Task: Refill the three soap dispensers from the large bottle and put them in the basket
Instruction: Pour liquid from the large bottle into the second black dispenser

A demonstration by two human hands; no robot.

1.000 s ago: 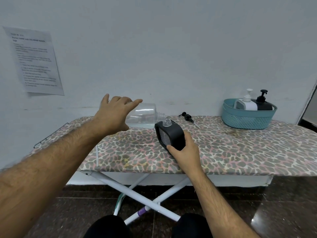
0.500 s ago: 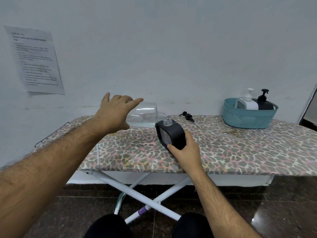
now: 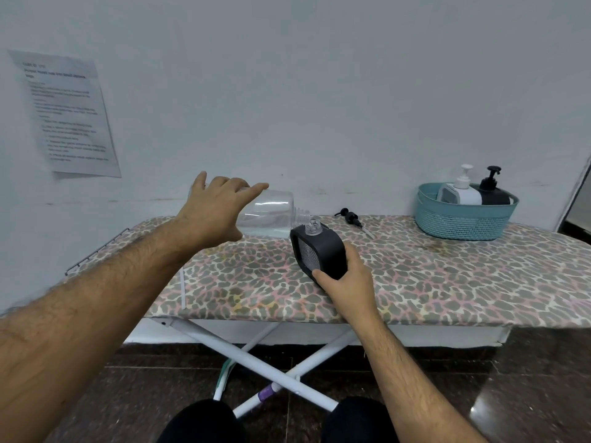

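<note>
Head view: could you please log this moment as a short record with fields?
surface: ironing board
left hand: holds clear bottle tipped on its side, mouth at the dispenser's neck
right hand: grips black dispenser, open, on the board
pump: lying on the board behind the dispenser
basket: holds white dispenser and another black dispenser, pumps on
wall: printed sheet

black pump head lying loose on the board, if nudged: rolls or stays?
The pump head probably pivots rather than rolls: its spout juts sideways and a thin tube trails off it. It looks light and small, so the patterned cover likely checks any slide.
</note>
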